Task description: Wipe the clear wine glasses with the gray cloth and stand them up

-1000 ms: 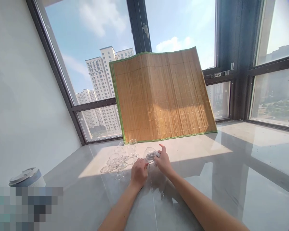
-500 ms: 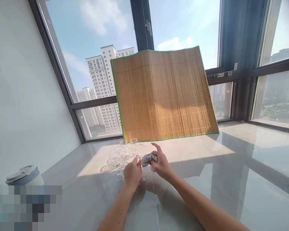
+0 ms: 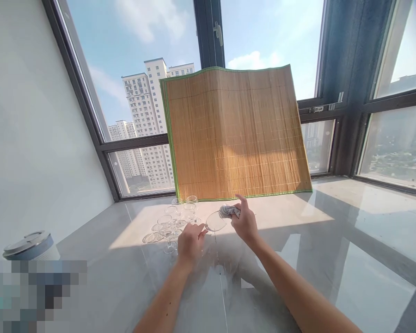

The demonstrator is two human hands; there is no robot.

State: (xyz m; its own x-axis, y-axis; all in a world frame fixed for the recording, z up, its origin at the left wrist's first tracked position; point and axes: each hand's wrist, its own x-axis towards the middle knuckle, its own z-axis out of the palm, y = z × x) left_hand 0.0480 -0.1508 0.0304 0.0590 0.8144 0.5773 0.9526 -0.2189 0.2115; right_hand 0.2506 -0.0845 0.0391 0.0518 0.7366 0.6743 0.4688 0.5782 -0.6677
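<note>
Above the glossy grey worktop (image 3: pixel 333 277), near its far side, my left hand (image 3: pixel 190 241) is closed on the stem end of a clear wine glass (image 3: pixel 215 221), which lies tipped on its side in the air with the bowl pointing right. My right hand (image 3: pixel 245 224) is just beside the bowl, fingers clamped on a small grey cloth (image 3: pixel 229 211) pressed against the glass rim, forefinger raised.

Just left of my left hand stands a cluster of other stemmed glasses (image 3: pixel 173 222) on the worktop, upright and close together, in a patch of sunlight. Behind them a bamboo mat (image 3: pixel 235 134) with a green edge leans upright against the window frame (image 3: pixel 210 32), its lower edge resting on the worktop.

Farther out, the surface is polished and reflective, showing bright window shapes and my arms' shadows. A white wall (image 3: pixel 27 138) closes the left side, and a round grey lidded container (image 3: pixel 29 245) sits at the near left. Large dark-framed windows wrap the far and right sides, with tower blocks (image 3: pixel 142 106) and blue sky beyond.
</note>
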